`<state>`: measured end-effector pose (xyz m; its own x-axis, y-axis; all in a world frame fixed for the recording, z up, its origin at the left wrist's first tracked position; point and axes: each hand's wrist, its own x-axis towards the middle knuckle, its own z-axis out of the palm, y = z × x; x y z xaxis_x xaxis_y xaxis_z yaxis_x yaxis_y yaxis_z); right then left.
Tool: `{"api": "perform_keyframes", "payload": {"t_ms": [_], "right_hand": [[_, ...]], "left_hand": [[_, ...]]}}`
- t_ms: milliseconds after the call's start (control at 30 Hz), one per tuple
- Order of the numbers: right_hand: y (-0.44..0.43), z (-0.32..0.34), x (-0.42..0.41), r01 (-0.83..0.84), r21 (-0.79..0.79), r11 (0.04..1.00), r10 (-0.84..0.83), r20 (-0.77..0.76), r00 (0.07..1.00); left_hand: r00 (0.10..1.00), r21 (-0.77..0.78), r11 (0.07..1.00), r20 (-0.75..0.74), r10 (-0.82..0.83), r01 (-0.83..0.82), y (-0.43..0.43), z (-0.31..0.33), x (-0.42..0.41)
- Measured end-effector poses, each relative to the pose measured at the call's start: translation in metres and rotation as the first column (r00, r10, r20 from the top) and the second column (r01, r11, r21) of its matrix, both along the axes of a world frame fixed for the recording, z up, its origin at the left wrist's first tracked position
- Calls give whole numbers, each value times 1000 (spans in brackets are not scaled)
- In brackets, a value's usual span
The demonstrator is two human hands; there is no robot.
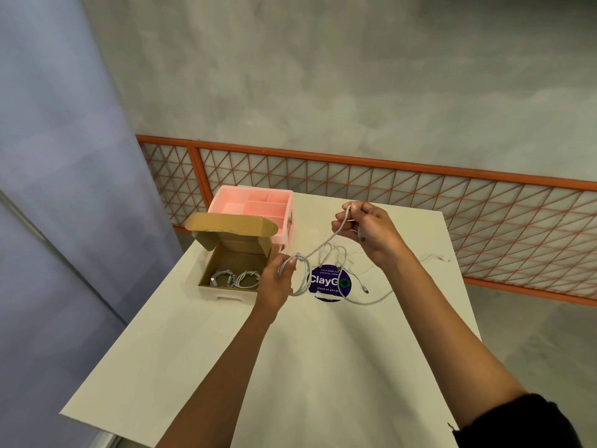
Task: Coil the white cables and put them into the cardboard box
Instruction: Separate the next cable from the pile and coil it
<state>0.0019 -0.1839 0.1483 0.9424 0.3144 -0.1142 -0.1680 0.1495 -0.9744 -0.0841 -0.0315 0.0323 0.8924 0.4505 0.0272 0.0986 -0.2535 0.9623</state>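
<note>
Table (323, 367) white, purple sticker (329, 282) | wall (323, 76) grey, orange lattice (420, 189) | left grip (276, 279) clasps coil (298, 274) | right grip (368, 229) pinches cable (323, 244)

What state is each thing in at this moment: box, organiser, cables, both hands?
Cardboard box: open, lid flap raised.
Coiled cables: two bundles lying inside the box.
Pink organiser: open-topped, compartments look empty.
White cable: partly coiled, strand stretched between the hands.
Loose cables: uncoiled on the table.
Left hand: grips the loops.
Right hand: raised, pinches the strand.
</note>
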Motion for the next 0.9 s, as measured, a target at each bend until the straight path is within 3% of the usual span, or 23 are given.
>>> {"api": "perform_keyframes", "payload": {"t_ms": [100,167,233,367,500,567,633,700,900], "right_hand": [[-9,-1,9,95,69,993,-89,-88,992],[-14,-3,13,142,109,984,-126,-143,982],[-18,-5,16,163,133,978,-138,-181,974],[-23,-8,19,195,166,967,-154,-230,961],[-25,-10,21,205,180,962,-159,-239,958],[-25,-10,21,211,188,959,-163,-243,956],[-25,-11,22,217,197,956,-165,-248,955],[-25,-12,22,221,204,954,-166,-255,953],[-27,-16,23,266,216,940,-198,-292,936]], "left_hand": [[984,-263,948,21,-178,177,4,7,-10],[968,-509,826,65,-242,241,6,12,-11],[959,-642,721,88,-270,261,7,18,-12],[926,-638,683,141,-351,356,12,24,-14],[951,-712,638,146,-273,292,12,34,-9],[956,-658,699,122,-267,279,10,36,-7],[955,-444,847,103,-276,293,6,36,-7],[959,-230,932,99,-265,281,3,34,-6],[965,-5,975,145,-218,221,2,29,-1]]}}
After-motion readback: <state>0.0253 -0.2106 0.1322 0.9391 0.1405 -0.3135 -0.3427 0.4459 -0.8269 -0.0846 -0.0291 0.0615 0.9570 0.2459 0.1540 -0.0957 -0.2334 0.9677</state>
